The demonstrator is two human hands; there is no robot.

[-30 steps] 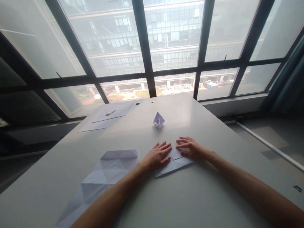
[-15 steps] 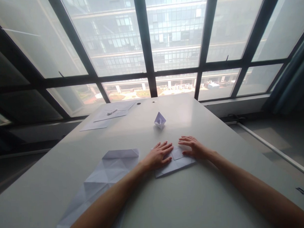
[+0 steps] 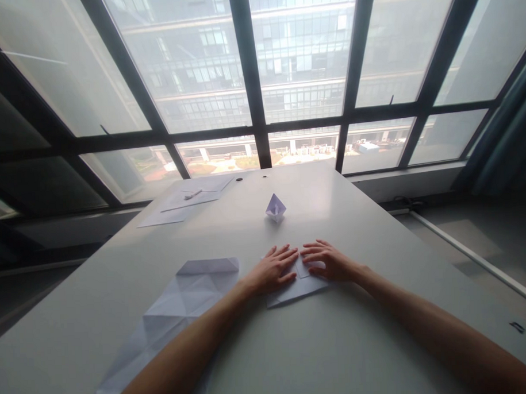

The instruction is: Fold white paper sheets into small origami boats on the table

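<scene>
A folded white paper (image 3: 298, 290) lies on the white table (image 3: 363, 354) between and under my hands. My left hand (image 3: 274, 269) rests flat on its left part, fingers spread. Over its right part is my right hand (image 3: 328, 262), fingers apart and slightly bent, the fingertips close to those of the left. A small square flap shows between the hands. Just beyond them stands a small folded paper boat (image 3: 275, 208) with a pointed top.
A large creased paper sheet (image 3: 176, 306) lies at the left, partly beneath my left forearm. Flat sheets (image 3: 169, 216) with a small white object (image 3: 193, 195) lie at the far left. Windows (image 3: 301, 58) rise behind the table.
My right hand has moved left over the folded paper, closer to my left hand, and covers more of the small flap. The left hand has stayed nearly in place.
</scene>
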